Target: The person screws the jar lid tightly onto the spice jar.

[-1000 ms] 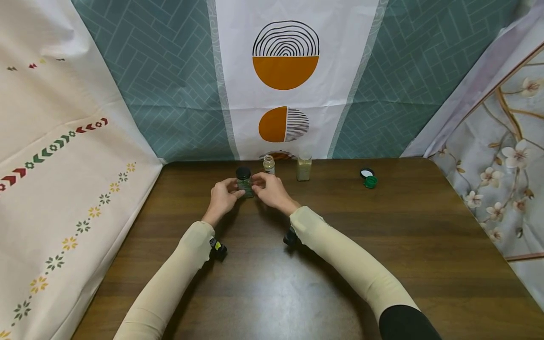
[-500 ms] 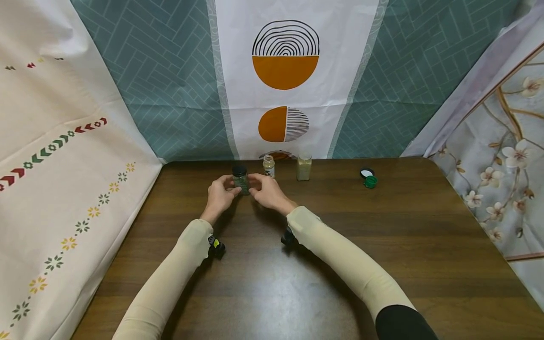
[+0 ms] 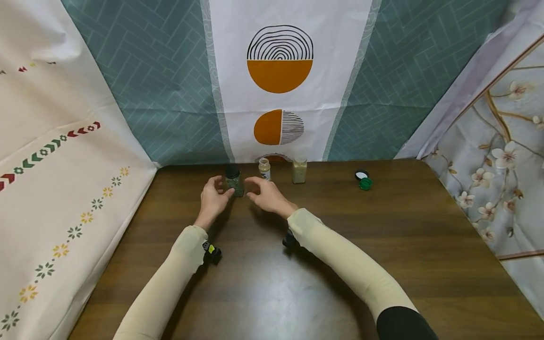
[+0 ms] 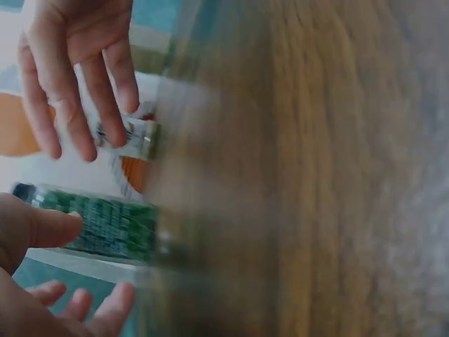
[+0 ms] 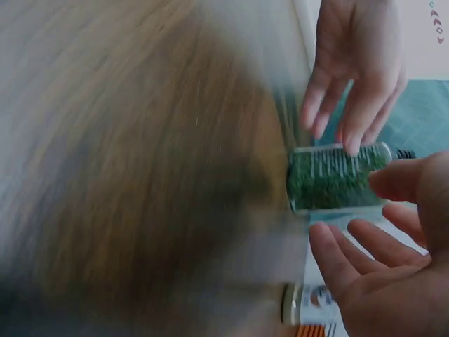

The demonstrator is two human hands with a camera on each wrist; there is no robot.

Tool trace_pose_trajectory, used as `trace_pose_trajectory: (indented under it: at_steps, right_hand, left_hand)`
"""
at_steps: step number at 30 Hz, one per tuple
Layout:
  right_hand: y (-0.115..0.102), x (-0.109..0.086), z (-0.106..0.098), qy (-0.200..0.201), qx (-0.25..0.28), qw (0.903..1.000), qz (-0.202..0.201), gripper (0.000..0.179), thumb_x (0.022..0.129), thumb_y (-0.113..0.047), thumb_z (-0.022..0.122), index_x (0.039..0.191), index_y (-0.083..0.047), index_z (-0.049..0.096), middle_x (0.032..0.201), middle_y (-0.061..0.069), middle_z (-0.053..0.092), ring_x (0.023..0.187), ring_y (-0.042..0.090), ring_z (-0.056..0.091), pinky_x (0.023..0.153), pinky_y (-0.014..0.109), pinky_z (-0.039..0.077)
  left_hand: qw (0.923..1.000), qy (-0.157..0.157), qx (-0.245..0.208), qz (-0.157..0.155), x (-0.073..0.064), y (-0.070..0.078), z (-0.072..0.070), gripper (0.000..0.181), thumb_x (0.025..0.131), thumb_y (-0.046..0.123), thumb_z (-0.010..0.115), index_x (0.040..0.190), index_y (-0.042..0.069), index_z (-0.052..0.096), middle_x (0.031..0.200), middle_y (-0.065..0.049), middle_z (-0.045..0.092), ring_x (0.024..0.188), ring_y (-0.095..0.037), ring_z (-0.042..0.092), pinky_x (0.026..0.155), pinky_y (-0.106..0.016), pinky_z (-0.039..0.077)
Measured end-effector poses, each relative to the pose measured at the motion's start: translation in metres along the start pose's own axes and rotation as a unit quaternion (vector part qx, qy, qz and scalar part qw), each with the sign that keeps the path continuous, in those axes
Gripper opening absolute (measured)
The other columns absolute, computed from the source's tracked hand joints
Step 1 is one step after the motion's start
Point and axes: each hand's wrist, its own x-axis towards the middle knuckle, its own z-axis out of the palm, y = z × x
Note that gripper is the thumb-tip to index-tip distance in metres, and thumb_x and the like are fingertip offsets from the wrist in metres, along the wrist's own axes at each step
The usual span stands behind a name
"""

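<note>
A clear jar of green dried herbs with a black lid (image 3: 234,185) stands upright at the back left of the table. Beside it, my left hand (image 3: 213,196) has its fingers loosely spread. Its thumb overlaps the jar (image 5: 333,179) in the right wrist view; whether it touches is hard to tell. My right hand (image 3: 268,194) is on the jar's other side, fingers apart and a gap between them and the glass. Behind the right fingers, a small lidless jar with a label (image 3: 265,174) is partly covered. Both wrist views are blurred over the tabletop.
Right of the small jar stands a taller square jar (image 3: 299,172) of pale contents. Farther right lie a black lid (image 3: 361,174) with a white inside and a green cap (image 3: 365,183). The wooden table (image 3: 382,245) ends at a hanging patterned cloth (image 3: 280,99).
The herb jar has shifted a little left and back between my hands. My right fingers have since drawn away from it, and my left fingers have loosened. The head view has turned slightly.
</note>
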Motion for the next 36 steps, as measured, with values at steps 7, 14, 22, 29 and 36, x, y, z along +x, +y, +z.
trace_pose_trajectory:
  at_steps: [7,14,22,29,36]
  right_hand:
    - [0.01,-0.011,-0.023,0.118,0.02,0.9927,-0.015,0.026,0.1,-0.014,0.067,0.125,-0.006,0.07,0.118,0.011,0.073,0.104,0.024,0.07,0.095,0.038,0.058]
    - [0.019,-0.006,-0.035,0.222,0.035,0.9744,-0.011,0.03,0.098,-0.014,0.069,0.125,-0.003,0.068,0.12,0.013,0.066,0.107,0.03,0.065,0.089,0.038,0.059]
    - [0.023,0.005,-0.033,0.205,0.039,0.9778,0.018,0.067,0.096,-0.023,0.073,0.154,-0.006,0.043,0.153,0.014,0.048,0.136,0.033,0.05,0.107,0.049,0.051]
    - [0.027,0.011,-0.037,0.139,-0.001,0.9884,0.06,0.093,0.094,-0.046,0.072,0.164,-0.011,0.023,0.169,0.011,0.026,0.154,0.033,0.03,0.123,0.057,0.032]
    - [0.03,0.023,-0.04,0.106,-0.019,0.9919,0.068,0.103,0.092,-0.049,0.075,0.166,-0.011,0.014,0.171,0.013,0.02,0.156,0.034,0.025,0.124,0.056,0.029]
  left_hand:
    - [0.9989,0.027,-0.021,0.031,-0.021,0.016,-0.012,0.068,0.095,0.019,0.074,0.153,0.004,0.041,0.141,-0.024,0.05,0.121,-0.043,0.056,0.101,-0.055,0.049]
    - [0.9938,0.05,-0.076,0.064,-0.038,0.026,-0.017,0.057,0.096,0.013,0.071,0.148,0.005,0.047,0.135,-0.02,0.055,0.12,-0.041,0.057,0.102,-0.055,0.05]
    - [0.9929,0.034,-0.088,0.073,-0.052,0.018,-0.018,0.051,0.097,0.014,0.071,0.144,0.006,0.052,0.131,-0.019,0.059,0.121,-0.042,0.059,0.102,-0.052,0.05]
    - [0.9946,-0.05,0.04,0.082,-0.062,0.007,-0.023,0.071,0.094,0.045,0.074,0.149,0.011,0.047,0.145,-0.02,0.053,0.135,-0.038,0.051,0.109,-0.058,0.045]
    - [0.9901,-0.079,0.09,0.073,-0.072,0.0,-0.031,0.094,0.091,0.062,0.07,0.161,0.014,0.03,0.162,-0.017,0.036,0.148,-0.04,0.037,0.116,-0.066,0.036]
